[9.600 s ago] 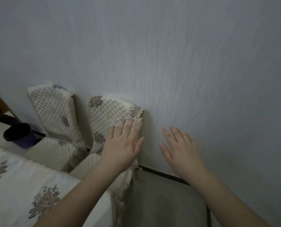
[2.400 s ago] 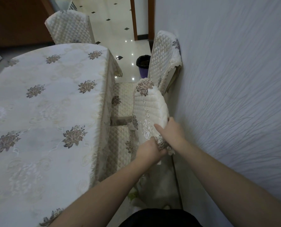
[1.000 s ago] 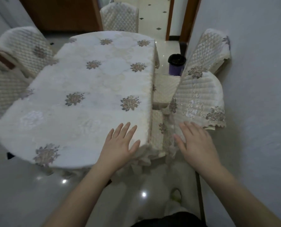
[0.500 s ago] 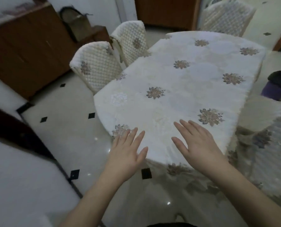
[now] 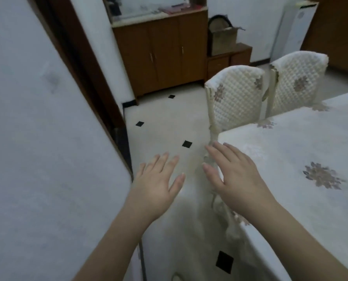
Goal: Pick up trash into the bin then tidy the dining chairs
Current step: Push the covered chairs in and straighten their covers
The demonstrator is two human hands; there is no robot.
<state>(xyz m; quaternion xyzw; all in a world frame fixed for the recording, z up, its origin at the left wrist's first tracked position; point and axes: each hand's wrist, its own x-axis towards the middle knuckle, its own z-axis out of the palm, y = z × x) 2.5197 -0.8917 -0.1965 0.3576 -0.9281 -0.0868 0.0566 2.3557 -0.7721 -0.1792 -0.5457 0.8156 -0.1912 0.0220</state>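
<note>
Both hands spread empty, left hand (image 5: 155, 185) over floor (image 5: 169, 126), right hand (image 5: 233, 177) seemingly above table (image 5: 311, 151) corner

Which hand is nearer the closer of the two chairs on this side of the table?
Right. The right hand hovers open over the table corner, just below the nearer chair. The left hand, also open, is over the floor, farther left of that chair.

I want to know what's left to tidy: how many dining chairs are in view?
2. The near chair stands at the table's far-left corner; the far chair is beside it, further along. Others may be out of frame.
</note>
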